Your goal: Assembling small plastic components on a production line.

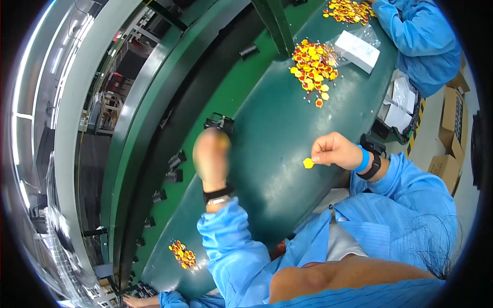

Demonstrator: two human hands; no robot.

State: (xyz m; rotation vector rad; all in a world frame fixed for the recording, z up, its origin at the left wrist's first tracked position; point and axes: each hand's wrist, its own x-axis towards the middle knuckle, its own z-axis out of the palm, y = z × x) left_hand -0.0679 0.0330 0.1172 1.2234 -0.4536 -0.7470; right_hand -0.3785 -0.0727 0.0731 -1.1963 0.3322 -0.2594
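My right hand (336, 150) is closed in a pinch over the green tabletop, its thumb and fingertips on a small flat yellow hexagonal piece (308, 163). Beyond the left edge of that surface my left hand (210, 158) is smeared, so its fingers and any hold cannot be made out. A yellowish patch shows in the blur at its far end. Just past this hand sits a black device (219, 122) on the green strip. Farther off, a heap of yellow and red pieces with thin wires (314, 66) lies on the tabletop.
Beside the heap lies a white box (357, 51) on clear plastic. More pieces (183, 254) lie at the near left, others (349, 10) at the far end. A co-worker's blue sleeve (421, 31) is at far right. Black parts (174, 175) line the green strip; a green post (273, 25) rises beyond.
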